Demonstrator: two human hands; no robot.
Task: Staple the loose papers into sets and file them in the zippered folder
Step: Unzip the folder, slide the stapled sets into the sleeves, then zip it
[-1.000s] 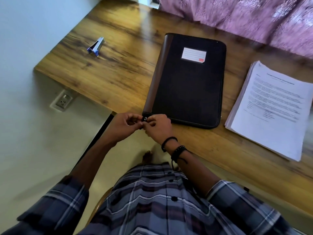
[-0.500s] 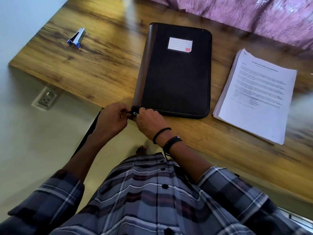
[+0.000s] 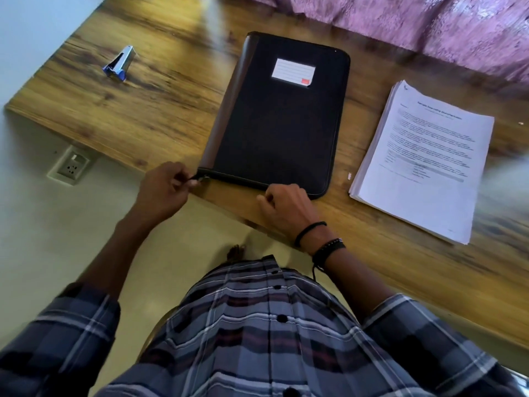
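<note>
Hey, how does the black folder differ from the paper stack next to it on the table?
The zippered folder is black with a brown spine and a white label; the paper stack is white printed sheets. The left hand and right hand grip the folder's near edge; nothing touches the stack. Both lie flat on the wooden table.

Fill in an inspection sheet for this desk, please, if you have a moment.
Surface: wooden desk.
Job's things: folder lies flat; papers stacked to its right, apart from it; stapler far left.
Clutter: small white scrap between folder and papers.
Hands: left hand pinches the zip at the folder's near left corner; right hand curled at its near edge, grip hidden.
Cables: nothing seen.
Surroundings: wall socket below the desk; purple cloth behind it.
</note>
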